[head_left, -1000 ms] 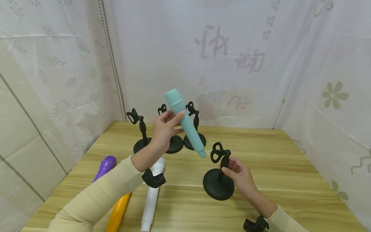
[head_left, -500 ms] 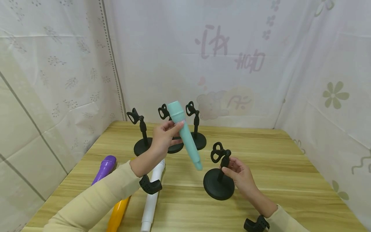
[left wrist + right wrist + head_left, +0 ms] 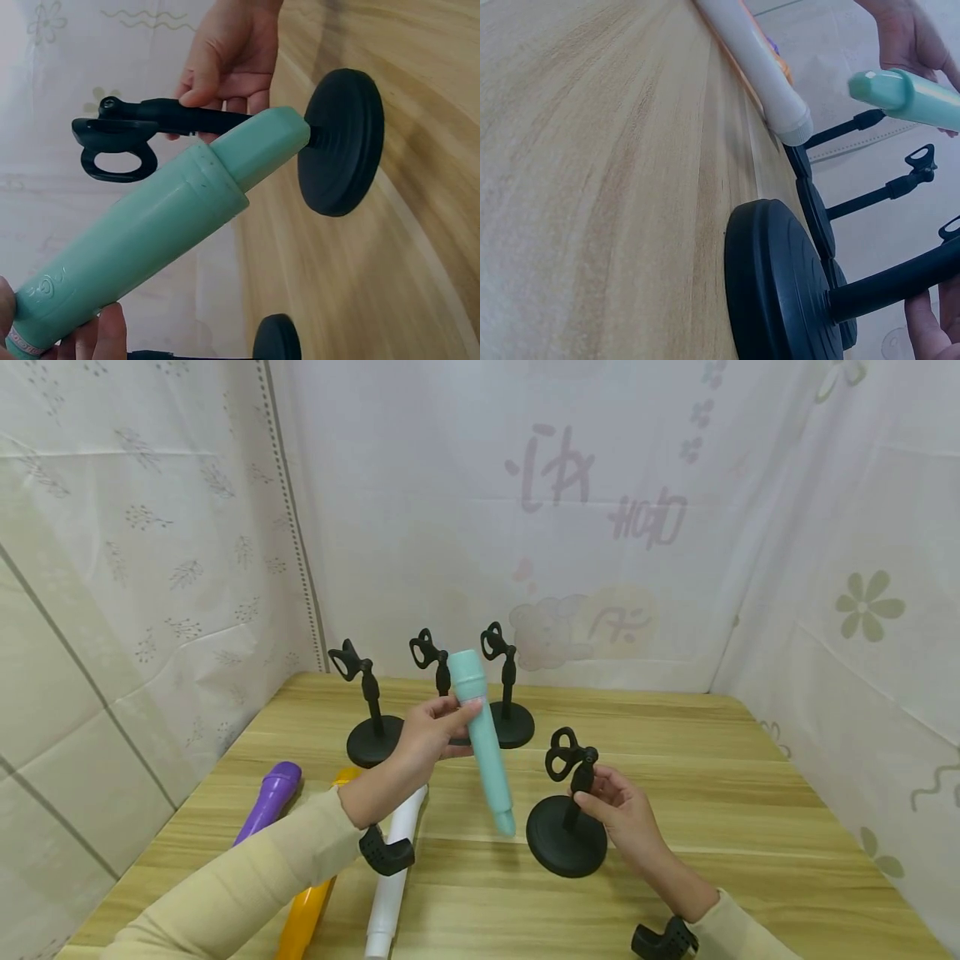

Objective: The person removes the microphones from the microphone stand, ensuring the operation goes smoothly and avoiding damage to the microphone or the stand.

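My left hand (image 3: 431, 735) pinches a mint-green microphone (image 3: 487, 752) just below its head, thumb in front. The microphone tilts, head up and tail down toward the right, above the table. Its tapered tail overlaps the near stand's post in the left wrist view. My right hand (image 3: 622, 814) grips the post of a black microphone stand (image 3: 566, 839), thumb and fingers around it. That stand is upright, its round base on the wood, its clip (image 3: 562, 754) holding nothing. In the right wrist view, the green tail (image 3: 885, 90) hangs above the far stands.
Behind my left hand stand three more black stands, at left (image 3: 375, 739), middle (image 3: 442, 672) and right (image 3: 510, 722). On the wooden table (image 3: 712, 777) at front left lie a purple microphone (image 3: 270, 797), an orange one (image 3: 306, 914) and a white one (image 3: 390, 893). Printed curtains enclose the table.
My left hand has lowered the green microphone and turned it more upright, its tail moving down and slightly left. My right hand and its stand have stayed put.
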Demonstrator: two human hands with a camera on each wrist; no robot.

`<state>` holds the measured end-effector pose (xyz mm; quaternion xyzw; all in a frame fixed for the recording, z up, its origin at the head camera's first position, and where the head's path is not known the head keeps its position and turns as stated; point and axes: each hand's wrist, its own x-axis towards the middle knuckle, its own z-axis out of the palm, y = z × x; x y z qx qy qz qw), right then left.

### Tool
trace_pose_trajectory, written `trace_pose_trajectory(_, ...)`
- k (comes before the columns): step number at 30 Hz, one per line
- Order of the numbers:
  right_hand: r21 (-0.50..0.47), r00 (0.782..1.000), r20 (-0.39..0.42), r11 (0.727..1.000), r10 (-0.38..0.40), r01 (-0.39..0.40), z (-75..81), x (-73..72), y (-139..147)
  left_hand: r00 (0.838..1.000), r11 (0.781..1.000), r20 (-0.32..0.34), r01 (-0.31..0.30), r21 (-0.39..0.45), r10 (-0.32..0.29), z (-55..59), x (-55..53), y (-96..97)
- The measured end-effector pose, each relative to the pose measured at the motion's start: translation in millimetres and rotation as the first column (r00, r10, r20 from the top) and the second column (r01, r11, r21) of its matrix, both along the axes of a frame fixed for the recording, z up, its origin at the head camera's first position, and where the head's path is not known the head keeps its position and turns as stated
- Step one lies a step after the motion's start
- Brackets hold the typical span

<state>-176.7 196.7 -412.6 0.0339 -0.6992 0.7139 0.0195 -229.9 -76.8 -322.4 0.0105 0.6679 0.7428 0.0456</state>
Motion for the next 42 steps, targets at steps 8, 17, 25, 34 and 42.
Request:
trace_pose_trajectory(8, 0.019, 1.0, -0.01, 1.0, 0.012, -0.011, -0.2, 0.2, 0.8, 0.999, 0.997, 0.05, 0.015, -0.069, -0.012, -13.0, 4.2, 1.2)
trace_pose_trajectory(17, 0.006, 1.0, -0.021, 1.0, 0.011, -0.011, 0.2, 0.7, 0.4, 0.996, 0.993, 0.078, 0.055, -0.105, -0.046, -30.9, 6.8, 4.2)
trace_pose_trajectory(25, -0.001, 1.0, -0.017, 1.0, -0.005, 0.005, -1.3, -0.3, 0.6, 0.994, 0.989, 0.091, 0.073, -0.126, -0.062, -43.5, 11.4, 5.2)
trace_pose_trajectory(34, -0.001, 0.998, -0.059, 1.0, 0.016, -0.017, -1.2, -6.4, 3.1, 0.992, 0.985, 0.103, 0.093, -0.147, -0.078, -53.8, 16.2, 5.9)
trace_pose_trajectory(42, 0.011, 0.997, -0.08, 1.0, 0.004, -0.003, 5.7, -20.7, 6.8, 0.989, 0.977, 0.115, 0.116, -0.177, -0.096, -60.9, 20.5, 4.2)
